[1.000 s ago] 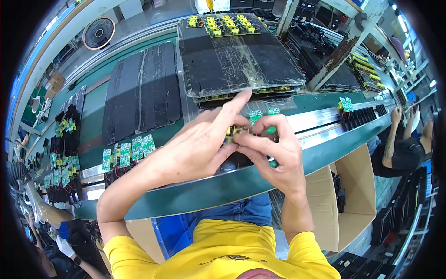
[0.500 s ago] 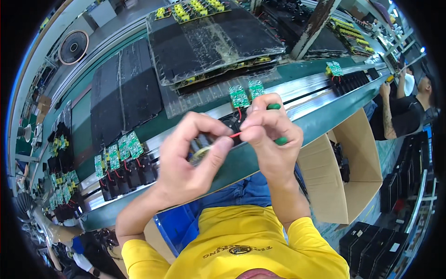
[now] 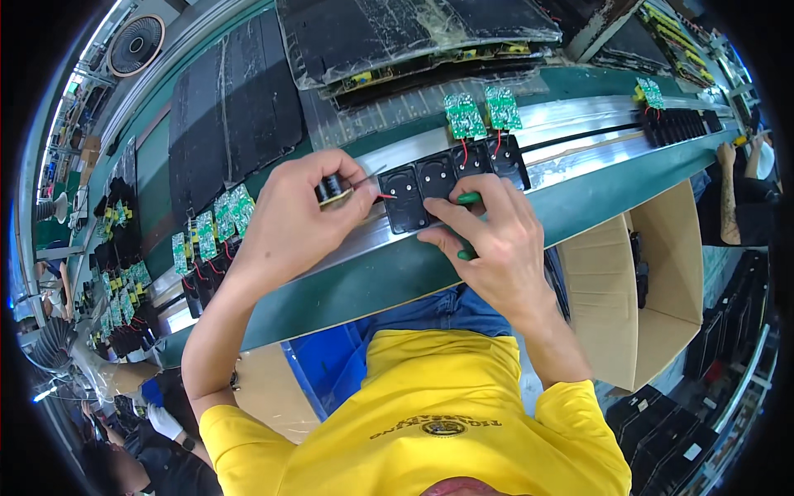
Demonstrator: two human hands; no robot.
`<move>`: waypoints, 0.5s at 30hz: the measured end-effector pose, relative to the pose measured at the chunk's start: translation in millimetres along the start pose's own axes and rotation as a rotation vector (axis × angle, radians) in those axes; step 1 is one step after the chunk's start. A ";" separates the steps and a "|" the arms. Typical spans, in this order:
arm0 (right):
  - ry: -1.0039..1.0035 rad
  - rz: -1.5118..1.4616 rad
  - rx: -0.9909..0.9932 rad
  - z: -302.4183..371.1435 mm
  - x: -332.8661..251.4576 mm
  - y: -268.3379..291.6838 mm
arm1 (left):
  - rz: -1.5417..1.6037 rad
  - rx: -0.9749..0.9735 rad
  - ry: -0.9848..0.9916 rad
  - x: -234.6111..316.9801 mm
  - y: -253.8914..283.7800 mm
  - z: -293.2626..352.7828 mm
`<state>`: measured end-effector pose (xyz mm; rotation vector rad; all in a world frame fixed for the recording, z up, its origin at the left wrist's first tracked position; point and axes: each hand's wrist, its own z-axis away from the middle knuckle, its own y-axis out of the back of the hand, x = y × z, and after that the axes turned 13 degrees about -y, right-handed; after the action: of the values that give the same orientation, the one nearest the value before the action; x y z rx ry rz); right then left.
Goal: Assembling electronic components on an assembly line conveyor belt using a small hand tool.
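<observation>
My left hand (image 3: 302,207) is closed on a small circuit board with a dark cylindrical component (image 3: 331,188). A short red wire (image 3: 386,196) sticks out past its fingertips, over the edge of a black plastic case (image 3: 404,198). My right hand (image 3: 500,244) curls round a tool with two green handle ends (image 3: 469,198); its head is hidden. Its forefinger and thumb tips are apart, beside a second black case (image 3: 436,178). Behind it, two green circuit boards (image 3: 465,116) lean up, joined by red wires to more black cases.
A metal rail (image 3: 571,136) runs along the green bench (image 3: 372,285). Several cases with boards (image 3: 225,219) line it at left. Stacked black sheets (image 3: 422,41) lie behind. An open carton (image 3: 600,306) stands at right. Other people (image 3: 736,190) work at both sides.
My hands have parted; the right fingertips have let go of the red wire and lowered beside the black cases. My left hand keeps the circuit board. The view has shifted, showing the cases more fully.
</observation>
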<state>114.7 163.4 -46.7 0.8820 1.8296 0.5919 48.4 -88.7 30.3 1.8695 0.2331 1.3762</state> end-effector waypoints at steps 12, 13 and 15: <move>-0.021 0.070 0.044 3.6 1.7 -10.2 | -0.033 0.028 -0.033 -15.3 -17.9 -16.0; -0.021 0.069 0.044 4.0 1.7 -10.2 | -0.033 0.029 -0.032 -15.8 -18.6 -16.1; -0.021 0.068 0.043 3.7 1.7 -10.2 | -0.030 0.026 -0.032 -17.0 -20.1 -16.1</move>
<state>114.5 158.5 -56.5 0.9794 1.8046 0.5856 33.5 -77.0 5.9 1.9008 0.2634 1.3277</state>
